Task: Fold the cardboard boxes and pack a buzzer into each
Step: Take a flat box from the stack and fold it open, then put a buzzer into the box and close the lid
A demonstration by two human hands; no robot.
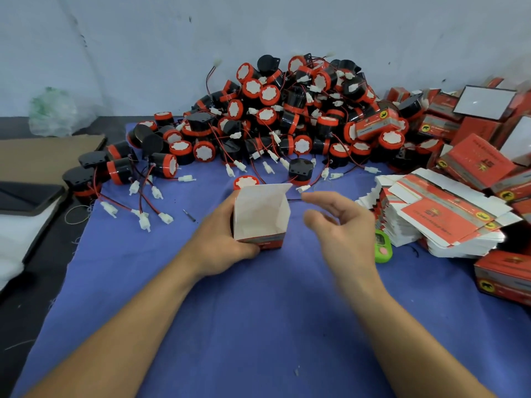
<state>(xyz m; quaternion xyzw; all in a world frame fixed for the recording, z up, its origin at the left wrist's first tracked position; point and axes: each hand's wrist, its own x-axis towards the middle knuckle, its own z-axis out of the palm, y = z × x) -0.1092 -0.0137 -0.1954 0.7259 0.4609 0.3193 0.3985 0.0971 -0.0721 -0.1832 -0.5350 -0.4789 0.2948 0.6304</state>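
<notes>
My left hand (pixel 221 237) grips a small folded cardboard box (pixel 260 215), red outside and white inside, standing upright on the blue cloth with its top flap raised and its mouth open. My right hand (pixel 342 225) hovers just to the right of the box, fingers spread and curled, holding nothing. Directly behind the box lies a single red-and-black buzzer (pixel 246 180). A large pile of buzzers (pixel 287 116) with red and black wires and white plugs fills the back of the table. A stack of flat unfolded boxes (pixel 436 216) lies at the right.
Closed red boxes (pixel 488 133) are heaped at the far right, one more (pixel 502 277) near the front right. A green gadget (pixel 383 248) sits beside my right wrist. Brown cardboard (pixel 43 156) and a dark tray (pixel 26 196) lie at the left. The blue cloth (pixel 258 326) covers the near table.
</notes>
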